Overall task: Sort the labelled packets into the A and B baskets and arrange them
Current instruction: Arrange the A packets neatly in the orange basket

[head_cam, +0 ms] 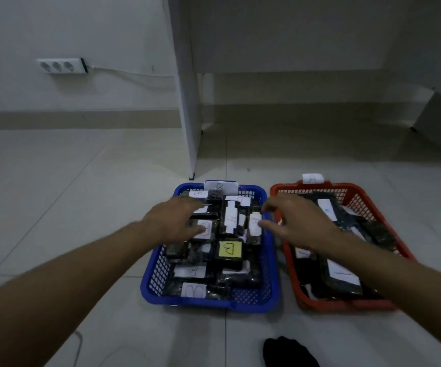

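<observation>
We see the dark packets [230,221] lying packed together in the blue basket [272,260], most bearing a white paper label with a B, one near the middle bearing a yellow B label [230,249]; the basket carries a white B tag [220,187] on its far rim and stands on the tiled floor [81,197]. Just to its right, close but apart, stands the red basket [362,202] with a white A tag [312,178] on its far rim, holding more dark packets with white labels [342,274], one marked A.

Our left hand [173,221] lies over the far left part of the blue basket, fingers fairly straight and resting on the packets; whether they press or merely touch, we cannot tell. Our right hand [296,221] reaches across the gap between the baskets, its thumb and fingers [267,207] spread round a white-labelled packet [255,225] at the blue basket's right wall; whether they have closed on it, we cannot tell, the frame being blurred there.

Beyond the baskets stands a white furniture panel [187,115]; on the wall to the left hangs a white power strip [61,66] with its cable; a black object [288,352] lies on the floor at the near edge.
</observation>
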Demonstrator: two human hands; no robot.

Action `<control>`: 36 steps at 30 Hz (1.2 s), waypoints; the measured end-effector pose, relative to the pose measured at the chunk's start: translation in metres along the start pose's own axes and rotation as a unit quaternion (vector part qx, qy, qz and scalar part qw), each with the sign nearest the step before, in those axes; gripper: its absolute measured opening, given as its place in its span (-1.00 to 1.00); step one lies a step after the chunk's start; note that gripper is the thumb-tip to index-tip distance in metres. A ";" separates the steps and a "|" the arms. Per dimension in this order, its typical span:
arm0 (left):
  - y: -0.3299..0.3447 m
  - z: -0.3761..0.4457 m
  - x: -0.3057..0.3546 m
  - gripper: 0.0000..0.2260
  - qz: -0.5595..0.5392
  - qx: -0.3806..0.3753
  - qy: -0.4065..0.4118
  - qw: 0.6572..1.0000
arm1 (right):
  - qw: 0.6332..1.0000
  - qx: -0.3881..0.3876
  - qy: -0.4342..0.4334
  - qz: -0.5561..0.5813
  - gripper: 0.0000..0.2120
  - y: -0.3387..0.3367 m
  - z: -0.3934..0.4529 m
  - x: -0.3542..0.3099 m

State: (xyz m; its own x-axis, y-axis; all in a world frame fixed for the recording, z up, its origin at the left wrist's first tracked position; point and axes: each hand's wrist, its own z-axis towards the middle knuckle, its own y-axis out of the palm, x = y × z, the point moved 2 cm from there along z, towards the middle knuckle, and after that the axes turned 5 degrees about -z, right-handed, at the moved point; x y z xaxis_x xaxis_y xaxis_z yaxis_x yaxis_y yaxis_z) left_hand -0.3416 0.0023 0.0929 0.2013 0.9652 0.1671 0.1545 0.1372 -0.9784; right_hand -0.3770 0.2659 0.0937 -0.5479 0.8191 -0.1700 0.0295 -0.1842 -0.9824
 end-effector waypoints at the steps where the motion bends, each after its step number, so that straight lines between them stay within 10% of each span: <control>1: -0.008 0.010 0.006 -0.46 0.015 -0.012 0.012 1.000 | 1.000 -0.006 0.000 -0.010 -0.68 -0.015 -0.004 0.008; 15: 0.001 0.210 0.135 -0.55 -0.017 -0.102 0.171 0.980 | 0.978 -0.107 0.178 0.005 -0.59 -0.025 0.039 0.175; 25: 0.052 0.291 0.150 -0.61 -0.203 -0.195 0.077 0.956 | 0.925 -0.319 0.168 0.122 -0.47 -0.002 0.063 0.243; 30: 0.064 0.288 0.176 -0.62 -0.248 -0.296 0.066 0.920 | 0.900 -0.324 0.166 0.241 -0.64 0.008 0.076 0.251; 36: 0.079 0.268 0.181 -0.72 -0.347 -0.211 0.032 0.913 | 0.901 -0.271 0.132 0.311 -0.64 0.019 0.071 0.266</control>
State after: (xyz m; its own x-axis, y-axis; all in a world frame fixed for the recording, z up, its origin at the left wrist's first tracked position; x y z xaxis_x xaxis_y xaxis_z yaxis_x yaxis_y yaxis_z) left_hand -0.5521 0.2477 0.0133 -0.0322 0.6615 0.7493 0.6229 0.5996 -0.5025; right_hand -0.5812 0.4420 0.0352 -0.0677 0.7632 -0.6426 0.7061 -0.4184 -0.5713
